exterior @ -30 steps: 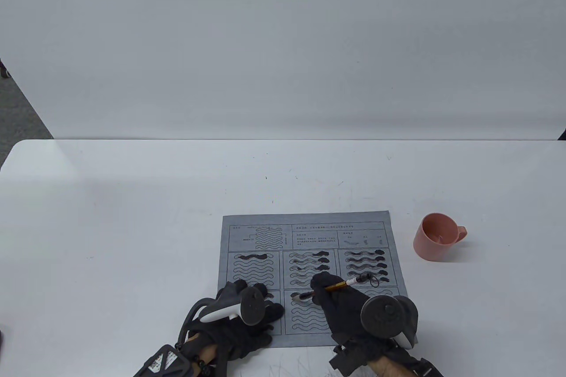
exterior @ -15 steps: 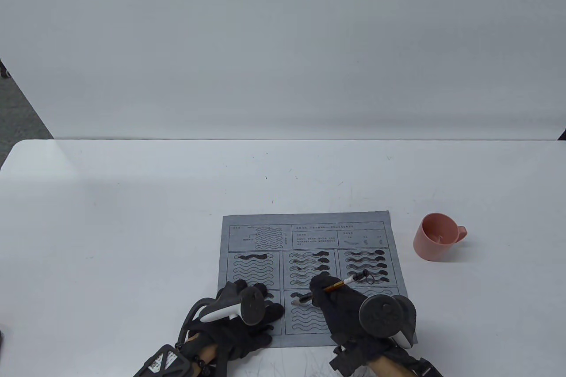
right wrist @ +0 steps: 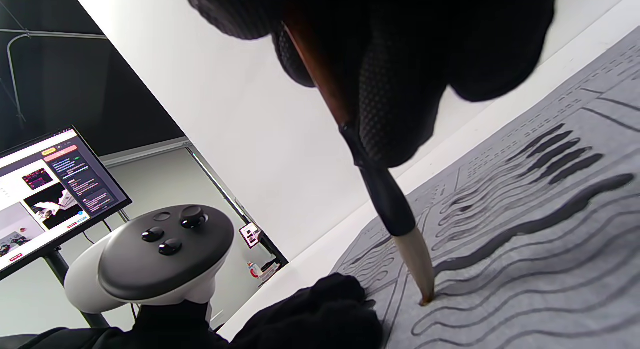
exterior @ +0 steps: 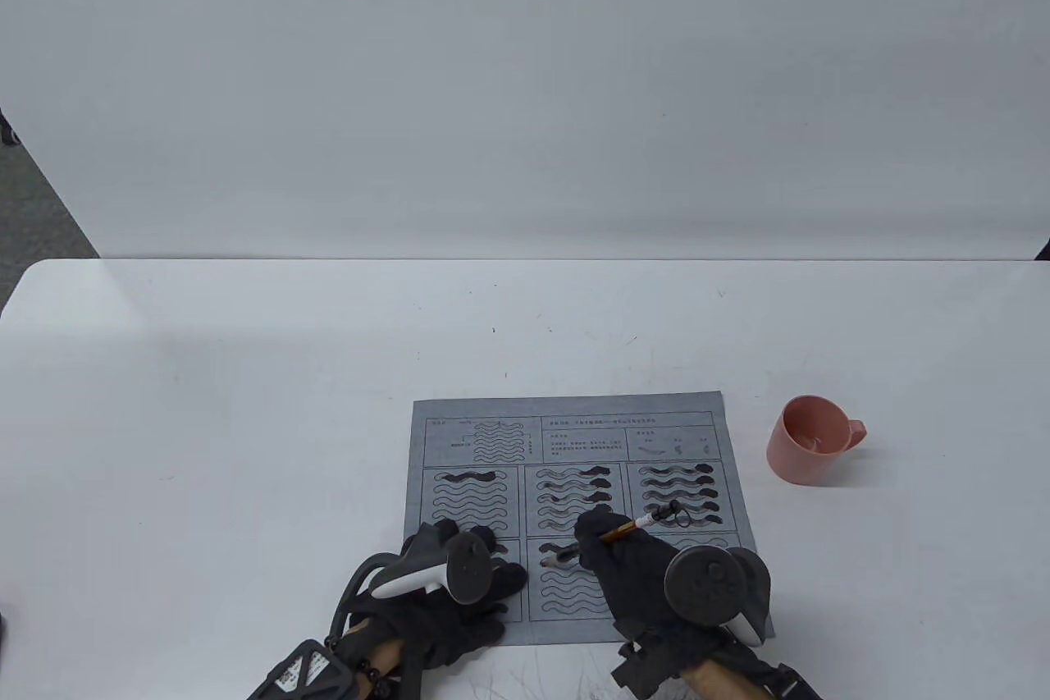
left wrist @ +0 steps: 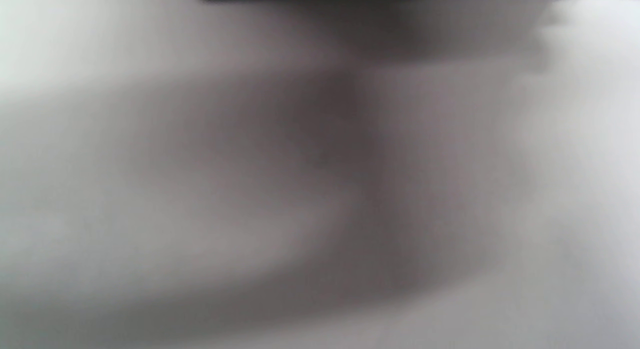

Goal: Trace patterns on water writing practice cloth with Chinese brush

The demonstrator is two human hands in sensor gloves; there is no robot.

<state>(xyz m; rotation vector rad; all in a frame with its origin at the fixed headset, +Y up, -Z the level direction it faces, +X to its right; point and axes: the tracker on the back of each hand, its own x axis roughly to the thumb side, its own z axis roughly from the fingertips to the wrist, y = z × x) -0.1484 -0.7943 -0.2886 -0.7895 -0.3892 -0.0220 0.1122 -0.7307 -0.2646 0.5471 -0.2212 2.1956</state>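
Cup [exterior: 812, 441] right of cloth [exterior: 574, 437]

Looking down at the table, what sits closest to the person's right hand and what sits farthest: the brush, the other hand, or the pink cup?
Seen from the table view, from the right hand:
1. Brush: in its grip, slanting up to the right.
2. Left hand: to its left, resting on the cloth's lower left corner.
3. Pink cup: farthest, up to the right, off the cloth.

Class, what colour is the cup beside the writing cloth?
Pink; the cup shows best in the table view.
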